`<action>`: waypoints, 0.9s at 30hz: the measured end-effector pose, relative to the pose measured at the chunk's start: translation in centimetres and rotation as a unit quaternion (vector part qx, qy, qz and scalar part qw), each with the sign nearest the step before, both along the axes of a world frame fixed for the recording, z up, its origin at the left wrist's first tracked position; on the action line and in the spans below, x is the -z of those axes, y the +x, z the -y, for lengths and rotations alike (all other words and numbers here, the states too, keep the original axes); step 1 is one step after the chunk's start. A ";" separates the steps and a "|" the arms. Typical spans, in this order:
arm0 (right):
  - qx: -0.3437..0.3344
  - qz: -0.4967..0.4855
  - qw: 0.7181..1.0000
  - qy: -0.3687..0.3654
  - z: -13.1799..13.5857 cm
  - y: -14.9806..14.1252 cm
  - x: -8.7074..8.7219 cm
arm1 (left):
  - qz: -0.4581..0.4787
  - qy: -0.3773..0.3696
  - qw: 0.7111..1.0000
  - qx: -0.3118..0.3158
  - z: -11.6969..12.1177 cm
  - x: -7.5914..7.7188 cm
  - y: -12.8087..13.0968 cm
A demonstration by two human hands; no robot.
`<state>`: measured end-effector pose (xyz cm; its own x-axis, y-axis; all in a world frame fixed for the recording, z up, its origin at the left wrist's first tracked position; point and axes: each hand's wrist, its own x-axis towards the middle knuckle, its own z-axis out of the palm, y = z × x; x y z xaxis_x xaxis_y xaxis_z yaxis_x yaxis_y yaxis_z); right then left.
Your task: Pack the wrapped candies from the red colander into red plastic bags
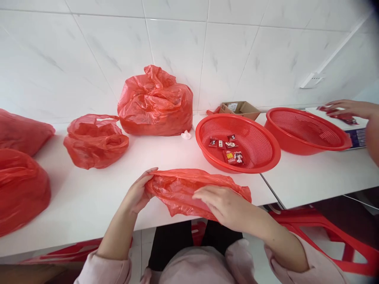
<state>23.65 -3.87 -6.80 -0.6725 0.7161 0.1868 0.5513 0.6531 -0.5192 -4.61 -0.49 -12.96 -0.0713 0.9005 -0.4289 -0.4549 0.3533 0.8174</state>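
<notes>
A red plastic bag (177, 191) lies stretched sideways along the front edge of the white table, its sheet crumpled and partly see-through. My left hand (140, 191) is closed on the bag's left end, with the thumb and fingers pinching its rim. Across the right half of the bag rests my right hand (226, 205), its fingers extended to the left over the plastic. The thumb of that hand is hidden. Just behind the bag stands a red mesh basket (268, 152) with several small snack packets (231, 144) and one larger red packet (233, 157) inside.
A big, full red bag (155, 106) leans near the tiled wall; a smaller red bag (96, 144) and two more sit leftward. Further right are a second red basket (299, 144), a cardboard box (245, 108), and another person's hand (352, 107) over red packets. A red stool (319, 228) stands below.
</notes>
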 end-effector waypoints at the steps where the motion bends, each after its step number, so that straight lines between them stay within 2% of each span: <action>1: -0.031 0.003 0.999 0.018 -0.2 -0.4 -0.2 | -0.002 -0.004 1.000 0.010 0.1 0.0 0.2; 3: -0.058 0.005 0.997 0.051 -1.1 -1.2 -0.1 | -0.005 -0.005 1.000 0.030 0.2 -0.4 0.3; 5: -0.056 0.045 0.996 0.060 -2.6 -1.8 0.8 | -0.018 0.004 0.997 0.075 0.5 -0.9 0.2; 8: -0.007 0.134 0.991 -0.005 -5.1 -2.0 2.9 | -0.056 0.032 0.985 0.160 0.9 -1.5 -0.6; 11: 0.037 0.198 0.976 -0.080 -6.5 -1.3 3.9 | -0.055 0.063 0.979 0.184 1.3 -1.3 -2.0; 13: 0.016 0.179 0.978 -0.105 -6.5 -0.5 3.1 | -0.033 0.073 0.983 0.163 1.5 -0.7 -2.9; 16: -0.040 0.044 0.989 -0.137 -6.6 1.2 0.1 | -0.021 0.060 0.991 0.114 1.5 0.2 -3.2; 18: -0.012 -0.029 0.992 -0.123 -7.8 2.9 -2.0 | -0.029 0.050 0.992 0.111 1.4 0.5 -2.7; 19: 0.023 -0.024 0.994 -0.107 -8.8 3.9 -2.6 | -0.036 0.049 0.991 0.119 1.5 0.4 -2.2; 21: 0.116 0.090 0.985 -0.087 -11.2 6.1 -3.0 | -0.060 0.060 0.986 0.144 1.6 0.2 -1.3; 23: 0.191 0.260 0.941 -0.102 -13.4 8.0 -2.0 | -0.095 0.078 0.978 0.170 1.7 -0.1 -0.6; 25: 0.217 0.337 0.908 -0.123 -14.9 9.2 -0.4 | -0.124 0.092 0.968 0.197 1.9 -0.2 0.0; 27: 0.216 0.345 0.904 -0.134 -15.8 9.8 1.2 | -0.139 0.100 0.961 0.215 1.9 -0.1 0.3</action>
<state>33.47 11.91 -8.01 -0.2097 0.8969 -0.3894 0.9775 0.2013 -0.0626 -4.26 -2.41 -12.87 0.2393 0.9349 -0.2622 -0.0552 0.2827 0.9576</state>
